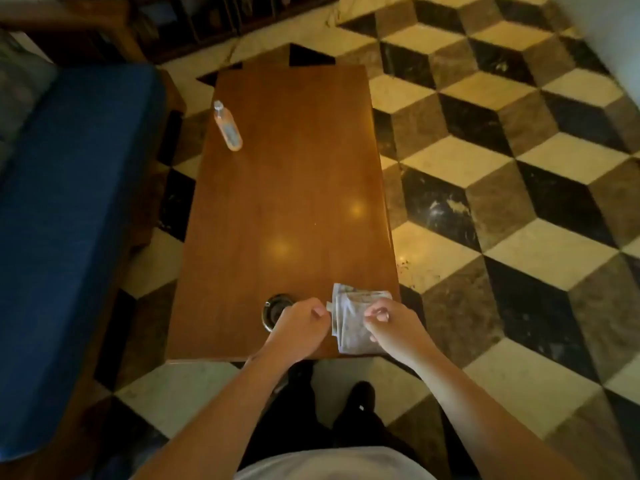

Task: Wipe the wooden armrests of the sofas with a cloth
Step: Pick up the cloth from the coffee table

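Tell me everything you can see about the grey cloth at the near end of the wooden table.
The cloth is light grey, soft and folded into several layers. It lies by the near right corner of the brown wooden table. The left hand pinches its left edge; the right hand holds its right side.

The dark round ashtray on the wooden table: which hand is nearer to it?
Left. The left hand overlaps the dark round ashtray at its right edge; the right hand is farther right, across the folded grey cloth.
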`<state>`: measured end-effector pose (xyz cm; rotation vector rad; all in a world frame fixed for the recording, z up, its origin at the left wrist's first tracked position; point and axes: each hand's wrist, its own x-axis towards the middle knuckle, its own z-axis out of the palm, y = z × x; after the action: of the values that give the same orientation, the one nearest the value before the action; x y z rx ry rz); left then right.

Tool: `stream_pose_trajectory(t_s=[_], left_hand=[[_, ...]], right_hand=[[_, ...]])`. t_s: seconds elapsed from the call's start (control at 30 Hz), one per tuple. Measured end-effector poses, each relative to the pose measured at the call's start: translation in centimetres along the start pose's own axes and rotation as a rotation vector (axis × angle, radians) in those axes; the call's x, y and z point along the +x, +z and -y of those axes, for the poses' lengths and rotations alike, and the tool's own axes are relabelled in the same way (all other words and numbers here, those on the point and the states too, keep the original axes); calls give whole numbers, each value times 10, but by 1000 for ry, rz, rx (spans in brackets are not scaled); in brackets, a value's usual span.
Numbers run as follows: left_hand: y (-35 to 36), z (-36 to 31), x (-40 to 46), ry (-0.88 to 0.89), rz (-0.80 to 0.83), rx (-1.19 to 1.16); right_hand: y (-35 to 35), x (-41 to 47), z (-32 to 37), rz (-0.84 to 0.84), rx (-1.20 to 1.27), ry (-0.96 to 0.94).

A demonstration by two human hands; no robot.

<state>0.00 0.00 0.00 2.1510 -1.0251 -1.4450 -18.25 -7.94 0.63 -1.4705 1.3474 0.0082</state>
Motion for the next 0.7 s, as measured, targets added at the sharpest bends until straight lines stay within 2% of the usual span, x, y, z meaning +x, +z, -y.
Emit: stream_pose_trajectory(t_s=[0.2, 0.37, 0.7], left_hand=[[16, 40, 73, -102, 173, 26], [39, 84, 136, -192, 209, 134], [137, 129, 248, -467, -16, -36]], right_hand=[[35, 53, -29, -32, -85, 189], [70, 99, -75, -21, -105, 266], [123, 189, -189, -84, -102, 311]])
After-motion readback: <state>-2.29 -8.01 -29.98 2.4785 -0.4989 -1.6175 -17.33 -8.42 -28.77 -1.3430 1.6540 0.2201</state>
